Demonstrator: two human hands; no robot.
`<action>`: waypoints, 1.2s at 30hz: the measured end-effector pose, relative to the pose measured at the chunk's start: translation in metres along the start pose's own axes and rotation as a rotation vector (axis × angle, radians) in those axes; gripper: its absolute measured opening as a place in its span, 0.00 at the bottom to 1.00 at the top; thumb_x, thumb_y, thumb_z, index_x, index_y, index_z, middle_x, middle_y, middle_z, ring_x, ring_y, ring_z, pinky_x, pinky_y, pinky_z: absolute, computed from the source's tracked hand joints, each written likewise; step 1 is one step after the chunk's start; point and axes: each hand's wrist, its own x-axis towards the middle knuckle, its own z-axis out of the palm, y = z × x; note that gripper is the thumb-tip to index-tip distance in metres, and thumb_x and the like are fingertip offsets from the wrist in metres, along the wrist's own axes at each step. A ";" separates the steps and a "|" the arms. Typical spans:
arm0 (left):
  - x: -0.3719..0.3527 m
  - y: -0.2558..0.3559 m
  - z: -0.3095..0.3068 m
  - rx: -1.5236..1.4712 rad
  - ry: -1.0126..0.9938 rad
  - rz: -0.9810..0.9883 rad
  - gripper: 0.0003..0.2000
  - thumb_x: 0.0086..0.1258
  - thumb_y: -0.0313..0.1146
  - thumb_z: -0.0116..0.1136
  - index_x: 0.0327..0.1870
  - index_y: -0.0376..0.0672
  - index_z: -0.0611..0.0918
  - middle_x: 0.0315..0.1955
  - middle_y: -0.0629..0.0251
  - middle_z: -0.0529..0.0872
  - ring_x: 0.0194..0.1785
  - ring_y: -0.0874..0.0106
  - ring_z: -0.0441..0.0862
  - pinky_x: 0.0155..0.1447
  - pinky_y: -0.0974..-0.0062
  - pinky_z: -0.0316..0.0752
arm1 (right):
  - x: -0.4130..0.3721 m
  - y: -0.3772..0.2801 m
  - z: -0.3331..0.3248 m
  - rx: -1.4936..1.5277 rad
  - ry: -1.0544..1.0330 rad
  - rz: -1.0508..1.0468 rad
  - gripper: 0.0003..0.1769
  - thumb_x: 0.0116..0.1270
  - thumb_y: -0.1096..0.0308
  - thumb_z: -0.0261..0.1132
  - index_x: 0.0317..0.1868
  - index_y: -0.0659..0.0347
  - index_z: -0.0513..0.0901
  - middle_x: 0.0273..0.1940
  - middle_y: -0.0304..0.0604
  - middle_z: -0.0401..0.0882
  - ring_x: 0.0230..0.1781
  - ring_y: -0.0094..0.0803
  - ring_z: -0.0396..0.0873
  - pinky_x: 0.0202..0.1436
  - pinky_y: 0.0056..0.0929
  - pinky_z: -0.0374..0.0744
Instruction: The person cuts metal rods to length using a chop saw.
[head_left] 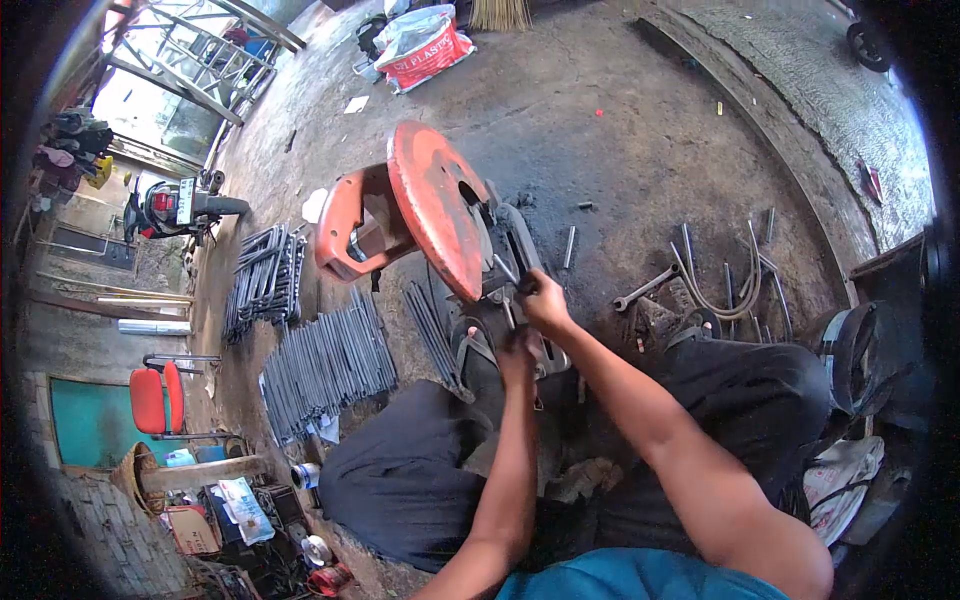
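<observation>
A cut-off machine with a worn orange disc guard (pixel 435 205) and an orange handle (pixel 343 225) stands on the floor in front of me. My right hand (pixel 543 302) is closed near the guard's lower right edge, around the end of a short metal rod (pixel 507 268). Below it, my left hand (pixel 517 352) is closed low at the machine's clamp, beside a small metal handle (pixel 508 315); what its fingers hold is too dark and blurred to make out. The machine's grey base shows partly behind my hands.
Rows of cut dark bars (pixel 328 365) and a stack of bent frames (pixel 266 280) lie left of the machine. A wrench (pixel 645 287), loose rods and curved tubes (pixel 735 300) lie at the right. A motorcycle (pixel 180 205) stands far left.
</observation>
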 end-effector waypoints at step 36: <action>0.127 0.333 -0.100 -0.392 -0.224 0.008 0.18 0.63 0.35 0.57 0.50 0.33 0.76 0.35 0.58 0.83 0.32 0.73 0.79 0.35 0.76 0.73 | 0.005 -0.051 -0.051 1.004 -0.578 0.559 0.24 0.72 0.44 0.44 0.26 0.53 0.67 0.13 0.30 0.54 0.11 0.23 0.49 0.16 0.24 0.52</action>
